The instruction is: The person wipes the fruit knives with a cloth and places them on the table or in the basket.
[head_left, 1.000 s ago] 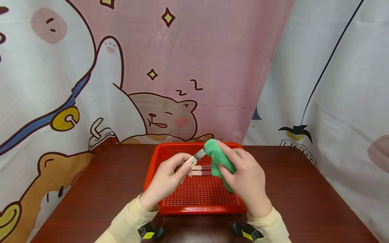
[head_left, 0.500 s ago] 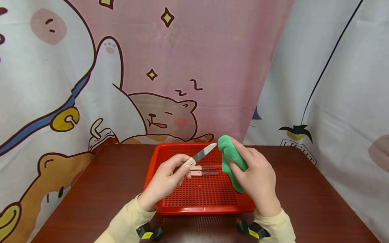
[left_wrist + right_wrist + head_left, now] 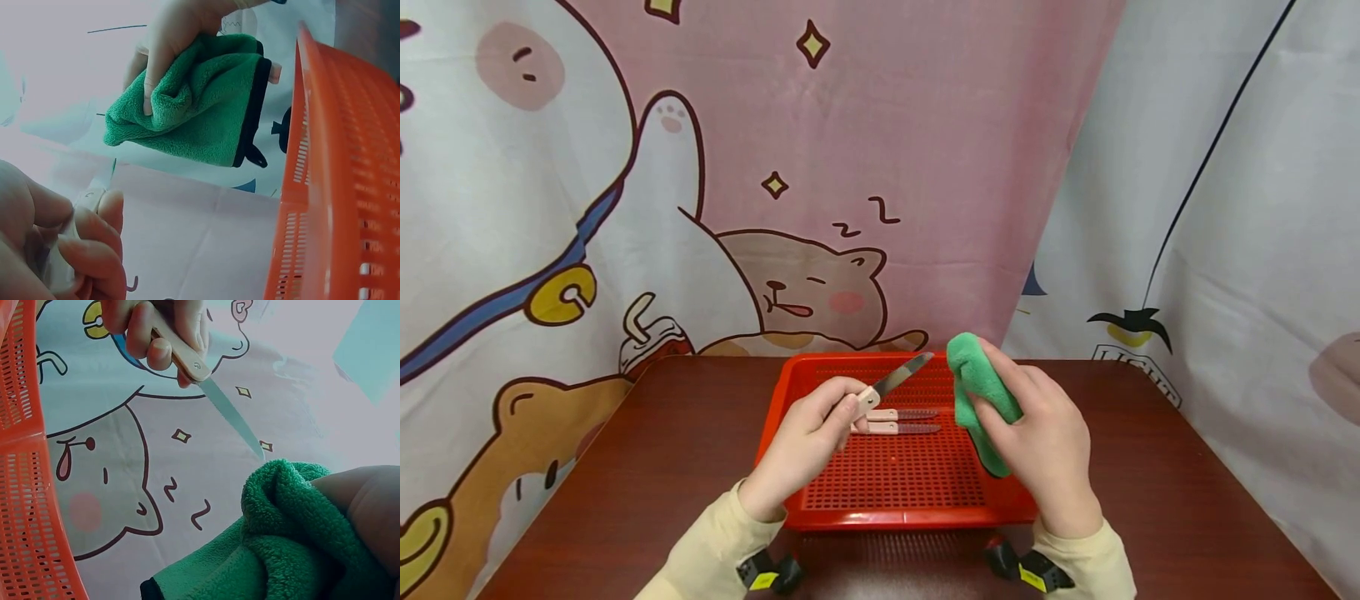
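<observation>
My left hand (image 3: 808, 442) grips a small knife by its pale handle (image 3: 181, 355). The knife's bare blade (image 3: 904, 375) slants up to the right above the basket. A folded green cloth (image 3: 981, 400) with a black edge is pinched in my right hand (image 3: 1045, 442), just right of the blade tip. In the head view a gap shows between cloth and blade. Two more knives (image 3: 898, 428) with pale handles lie side by side in the red basket (image 3: 910, 518), under the held one; my left fingers hide part of their handles.
The basket, with perforated floor and sides, stands on a dark brown table (image 3: 685, 442). Behind the table hangs a printed curtain (image 3: 940, 167) with cartoon animals. A black device is strapped to each wrist.
My right hand has drawn the cloth rightward off the blade, baring it to the tip. The left hand has turned the knife slightly and stays nearly in place.
</observation>
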The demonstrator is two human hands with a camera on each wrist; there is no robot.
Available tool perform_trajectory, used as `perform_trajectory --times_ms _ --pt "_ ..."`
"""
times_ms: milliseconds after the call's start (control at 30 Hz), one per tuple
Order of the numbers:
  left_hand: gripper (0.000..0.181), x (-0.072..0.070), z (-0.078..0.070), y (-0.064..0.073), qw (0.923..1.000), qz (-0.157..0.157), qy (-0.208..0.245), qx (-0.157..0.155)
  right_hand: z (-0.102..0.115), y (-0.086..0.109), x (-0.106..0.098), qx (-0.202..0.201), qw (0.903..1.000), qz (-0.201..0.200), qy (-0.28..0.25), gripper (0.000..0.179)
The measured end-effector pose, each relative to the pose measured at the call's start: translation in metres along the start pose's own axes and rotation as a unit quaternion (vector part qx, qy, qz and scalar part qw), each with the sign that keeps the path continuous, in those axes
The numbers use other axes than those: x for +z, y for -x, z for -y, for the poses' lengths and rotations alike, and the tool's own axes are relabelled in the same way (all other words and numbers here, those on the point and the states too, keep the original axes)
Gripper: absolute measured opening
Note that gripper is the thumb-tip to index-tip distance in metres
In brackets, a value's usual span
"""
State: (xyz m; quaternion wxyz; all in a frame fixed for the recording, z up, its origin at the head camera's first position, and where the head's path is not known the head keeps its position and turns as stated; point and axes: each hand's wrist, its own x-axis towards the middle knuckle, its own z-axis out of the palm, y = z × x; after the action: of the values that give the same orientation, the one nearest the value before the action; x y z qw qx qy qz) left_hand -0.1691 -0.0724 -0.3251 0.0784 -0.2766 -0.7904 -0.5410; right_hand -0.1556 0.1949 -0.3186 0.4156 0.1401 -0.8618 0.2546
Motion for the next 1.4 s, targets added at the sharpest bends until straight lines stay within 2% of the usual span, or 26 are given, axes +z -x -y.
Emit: perform_trajectory --times_ms 100,167,300,433,633,867,1033,1133,1267,1400 --pt "0.014 0.001 -0.001 0.0 0.9975 -0.017 -0.063 0.024 -0.001 0.0 0.0 0.001 1.0 0.0 0.0 0.061" --pt "0.013 0.002 -0.002 -0.001 0.9924 -0.03 -0.111 0.045 -0.001 0.0 -0.001 0.002 1.0 0.001 0.001 0.061" --pt "0.013 0.003 -0.002 -0.002 0.9743 -0.058 -0.195 0.096 -0.002 0.0 -0.002 0.007 1.0 0.004 0.003 0.062" --pt "0.016 0.003 -0.003 -0.002 0.9543 -0.081 -0.248 0.145 -0.002 0.0 -0.002 0.008 0.9999 0.005 0.004 0.063" --pt "0.023 0.006 0.0 -0.003 0.9303 -0.113 -0.29 0.194 -0.002 0.0 -0.003 0.009 0.9999 0.008 0.002 0.063" --pt "0.029 0.009 -0.002 -0.003 0.9091 -0.149 -0.322 0.219 0.001 0.001 -0.002 0.009 0.9999 0.007 -0.003 0.062" --pt "0.028 0.011 -0.003 -0.003 0.8933 -0.168 -0.342 0.239 0.005 0.002 0.0 -0.019 0.9998 0.005 -0.01 0.063" --pt "0.028 0.013 -0.004 -0.003 0.888 -0.173 -0.351 0.241 0.009 0.003 0.003 -0.042 0.999 0.006 -0.014 0.063" --pt "0.028 0.015 -0.006 -0.004 0.8876 -0.171 -0.357 0.235 0.017 0.004 0.006 -0.063 0.9978 0.012 -0.017 0.063" --pt "0.026 0.018 -0.008 -0.005 0.8804 -0.173 -0.37 0.241 0.024 0.006 0.01 -0.08 0.9964 0.01 -0.024 0.063"
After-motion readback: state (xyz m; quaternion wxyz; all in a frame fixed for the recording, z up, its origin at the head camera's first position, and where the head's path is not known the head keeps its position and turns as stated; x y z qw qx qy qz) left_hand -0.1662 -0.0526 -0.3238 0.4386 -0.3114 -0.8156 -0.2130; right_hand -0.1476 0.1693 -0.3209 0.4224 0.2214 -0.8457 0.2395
